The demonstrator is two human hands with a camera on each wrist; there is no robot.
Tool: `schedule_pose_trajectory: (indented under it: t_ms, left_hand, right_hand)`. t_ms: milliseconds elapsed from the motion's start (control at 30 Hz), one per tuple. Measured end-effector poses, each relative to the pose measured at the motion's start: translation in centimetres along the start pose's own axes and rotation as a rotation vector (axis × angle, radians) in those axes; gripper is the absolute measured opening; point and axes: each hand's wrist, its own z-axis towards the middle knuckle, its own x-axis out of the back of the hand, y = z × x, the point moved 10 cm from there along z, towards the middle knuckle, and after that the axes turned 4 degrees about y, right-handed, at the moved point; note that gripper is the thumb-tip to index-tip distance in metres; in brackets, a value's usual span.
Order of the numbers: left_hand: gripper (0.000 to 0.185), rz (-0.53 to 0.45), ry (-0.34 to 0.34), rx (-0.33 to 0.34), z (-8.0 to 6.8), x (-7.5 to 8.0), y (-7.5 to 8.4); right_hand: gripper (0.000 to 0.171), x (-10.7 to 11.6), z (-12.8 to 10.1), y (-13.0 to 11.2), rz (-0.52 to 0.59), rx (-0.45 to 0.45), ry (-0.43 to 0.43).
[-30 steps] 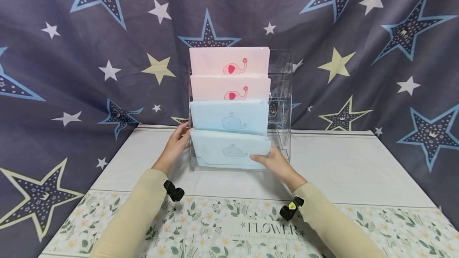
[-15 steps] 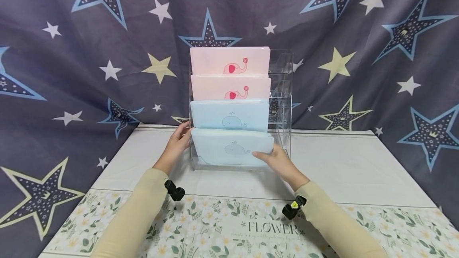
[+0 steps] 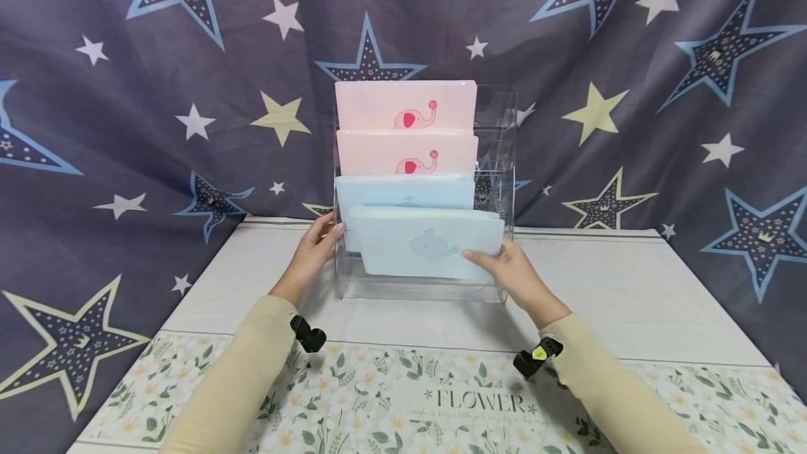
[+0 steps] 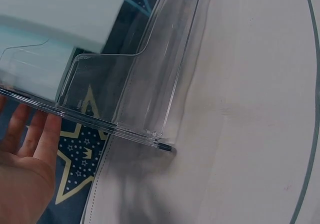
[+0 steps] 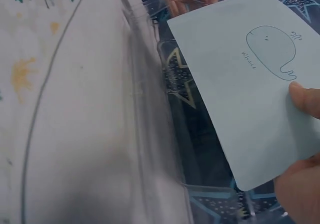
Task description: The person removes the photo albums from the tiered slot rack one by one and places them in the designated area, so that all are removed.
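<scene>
My right hand (image 3: 520, 275) pinches the right edge of a light blue notebook (image 3: 403, 247) with a whale drawing, thumb on its front cover. The notebook (image 5: 235, 84) is tilted in front of the lowest pocket of a clear acrylic display rack (image 3: 416, 291), its bottom edge raised above the rack's base. My left hand (image 3: 315, 247) holds the rack's left side, thumb toward the front; in the left wrist view its fingers (image 4: 47, 139) meet the side panel's edge. Behind the held one, another blue whale notebook (image 3: 378, 191) stands in the rack, partly covered.
Two pink elephant notebooks, an upper one (image 3: 372, 104) and a lower one (image 3: 372, 151), stand in the higher tiers. The rack stands on a white tablecloth (image 3: 599, 293) with a floral strip (image 3: 353, 398) in front. A dark star-patterned curtain (image 3: 221, 40) hangs behind.
The front blue notebook has come up and to the right out of the lowest pocket, with my right hand holding it. My left hand stays at the rack's side.
</scene>
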Motion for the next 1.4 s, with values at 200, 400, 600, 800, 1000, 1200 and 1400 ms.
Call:
schedule_pose_trajectory:
  t_ms: [200, 400, 600, 800, 1000, 1200, 1400]
  left_hand:
    - [0.058, -0.014, -0.019, 0.02, -0.9, -0.3, 1.6]
    - [0.06, -0.011, 0.008, -0.013, 0.4, 0.0, 0.0]
    - [0.06, 0.0, 0.005, -0.03, 0.4, -0.1, 0.0]
    - [0.061, 0.008, 0.007, -0.017, 0.4, 0.0, -0.1]
    - [0.061, 0.002, 0.011, -0.011, 0.3, 0.0, -0.2]
    - [0.06, -0.005, 0.02, -0.016, 0.3, 0.0, -0.2]
    - [0.06, -0.019, 0.02, -0.02, 0.3, 0.0, -0.3]
  right_hand:
    - [0.056, 2.2, -0.1, -1.7, 0.036, 0.052, 0.033]
    - [0.051, 4.9, -0.5, -3.1, 0.051, 0.092, 0.075]
    - [0.045, 7.3, -1.2, -4.1, 0.03, 0.139, 0.102]
    - [0.039, 9.6, -1.7, -5.0, 0.029, 0.189, 0.129]
    - [0.039, 12.5, -2.4, -5.8, 0.028, 0.227, 0.189]
    - [0.041, 16.1, -3.4, -6.3, 0.097, 0.272, 0.273]
    - [0.047, 19.9, -4.3, -6.2, 0.198, 0.281, 0.348]
